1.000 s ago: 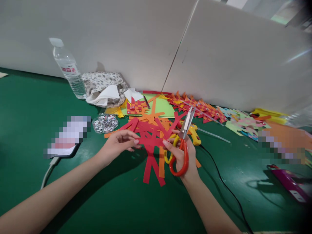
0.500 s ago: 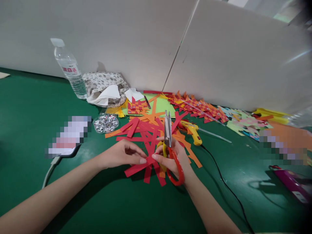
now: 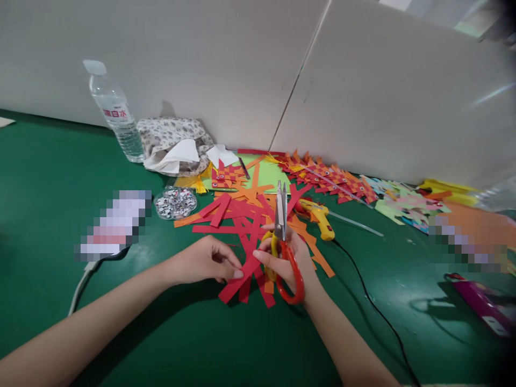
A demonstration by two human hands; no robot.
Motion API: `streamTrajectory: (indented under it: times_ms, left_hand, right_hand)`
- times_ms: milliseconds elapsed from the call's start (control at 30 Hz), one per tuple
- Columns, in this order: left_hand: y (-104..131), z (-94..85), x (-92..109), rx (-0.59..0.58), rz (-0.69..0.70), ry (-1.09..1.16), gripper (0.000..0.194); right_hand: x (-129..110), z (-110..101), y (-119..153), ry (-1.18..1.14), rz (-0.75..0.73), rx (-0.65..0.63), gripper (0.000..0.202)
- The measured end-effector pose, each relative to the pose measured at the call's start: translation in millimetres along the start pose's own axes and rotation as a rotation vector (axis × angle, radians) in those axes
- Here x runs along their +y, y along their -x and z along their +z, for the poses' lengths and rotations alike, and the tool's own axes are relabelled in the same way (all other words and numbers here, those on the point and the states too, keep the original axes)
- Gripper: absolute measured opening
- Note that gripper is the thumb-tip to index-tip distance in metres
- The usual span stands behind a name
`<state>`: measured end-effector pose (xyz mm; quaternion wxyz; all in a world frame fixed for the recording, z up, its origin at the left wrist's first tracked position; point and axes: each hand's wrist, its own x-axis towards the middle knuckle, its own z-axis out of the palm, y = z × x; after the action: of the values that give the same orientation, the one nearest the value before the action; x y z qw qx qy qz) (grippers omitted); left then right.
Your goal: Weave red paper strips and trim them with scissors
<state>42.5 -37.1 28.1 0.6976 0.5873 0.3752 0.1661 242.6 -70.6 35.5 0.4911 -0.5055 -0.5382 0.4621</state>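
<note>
Between my two hands is a red paper strip [image 3: 250,264], its near end slanting down to the left. My left hand [image 3: 205,262] pinches it by the edge with thumb and fingers. My right hand [image 3: 296,258] grips the strip's far end with the thumb and also carries scissors [image 3: 293,277] with red and yellow handles. The scissor blades point up and away, slightly parted. Beneath and beyond the hands lies a pile of loose red strips [image 3: 220,212] and orange strips [image 3: 322,260], partly hidden by them.
A yellow glue gun [image 3: 322,219] with a black cord lies right of the pile. Woven paper fish [image 3: 334,180] line the wall. Left are a container of googly eyes [image 3: 176,203], a phone [image 3: 116,223], a water bottle [image 3: 116,118] and a tissue pouch [image 3: 173,131].
The strip's near end has swung to the right and tilts more steeply. My left hand has shifted slightly down, and the scissors have turned a little, blades parted slightly more.
</note>
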Motion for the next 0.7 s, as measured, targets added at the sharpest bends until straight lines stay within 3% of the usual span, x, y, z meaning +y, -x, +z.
streamTrajectory:
  times_ms: [233,367,567,700]
  left_hand:
    - [-4.5,10.9,-1.6,0.173,-0.052,0.191,0.016]
    - [-4.2,15.3,-0.2,0.149,-0.07,0.192,0.018]
    - [-3.4,18.8,2.3,0.103,-0.042,0.204,0.021]
    - [-5.1,16.1,-2.8,0.12,-0.023,0.345,0.024]
  right_hand:
    - [-9.9,-0.7,1.4,-0.007,0.052,0.069,0.044]
    - [-6.4,-0.8,-0.2,0.025,0.011,0.077,0.043]
    - [0.1,1.5,1.7,-0.007,0.034,-0.014,0.044]
    - [-4.8,5.3,4.1,-0.021,0.014,0.033,0.044]
